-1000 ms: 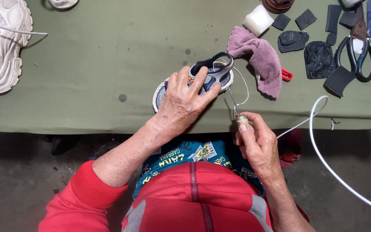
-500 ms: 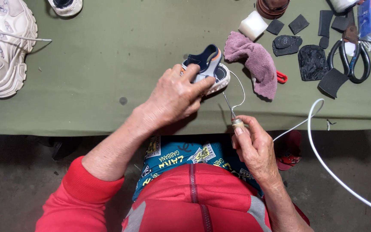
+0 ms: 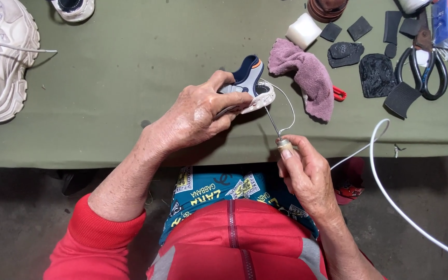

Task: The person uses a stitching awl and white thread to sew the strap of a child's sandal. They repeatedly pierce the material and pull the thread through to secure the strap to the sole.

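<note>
Resting tilted near the front edge of the green desk point(image 3: 105, 93), the small shoe point(image 3: 250, 85) is turned so its pale sole edge faces the person, which puts that seam within reach of the awl point(image 3: 278, 132). The left hand point(image 3: 198, 116) wraps over the shoe, fingers point(image 3: 234, 97) clenched across its side to keep it from rolling under the push of the needle. The right hand point(image 3: 304, 173) has its fingers closed around the awl's short wooden handle, the thin metal shaft pointing up and into the sole rim. A white thread point(image 3: 286, 106) loops from the shoe down toward the awl, slack enough to be drawn through.

The shoe is child-sized, navy blue with an orange trim at the heel tab, a grey strap and a whitish sole.

Just beside it lies a crumpled mauve rag point(image 3: 307, 78) with a red clip point(image 3: 339, 93) at its edge. Further right are black rubber patches point(image 3: 377, 75), dark-handled scissors point(image 3: 422, 72) and a white block point(image 3: 303, 31). A white cord point(image 3: 390, 197) trails off the desk edge, and a large white sneaker point(image 3: 1, 57) sits well apart at far left.
</note>
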